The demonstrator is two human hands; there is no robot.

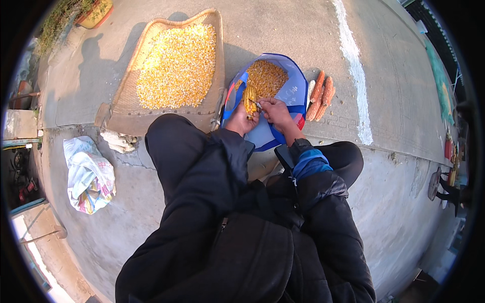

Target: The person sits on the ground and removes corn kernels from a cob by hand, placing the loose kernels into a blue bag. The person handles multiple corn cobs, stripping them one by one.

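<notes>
My left hand (242, 116) grips a yellow ear of corn (250, 97) over a blue-trimmed bag (295, 84) between my knees. My right hand (276, 113) is at the right side of the ear, its fingers closed on a small, thin tool (258, 105) whose kind I cannot tell. Loose corn kernels (267, 77) lie inside the open bag. Just right of the bag, several stripped corn cobs (321, 96), mostly reddish and one whitish, lie in a small pile on the concrete.
A woven winnowing basket (123, 92) holding yellow kernels (178, 68) stands left of the bag. Whitish cobs (118, 141) lie by its lower corner, near a crumpled woven plastic sack (89, 174). A potted plant (96, 15) stands at the upper left. A white stripe (354, 68) crosses the concrete.
</notes>
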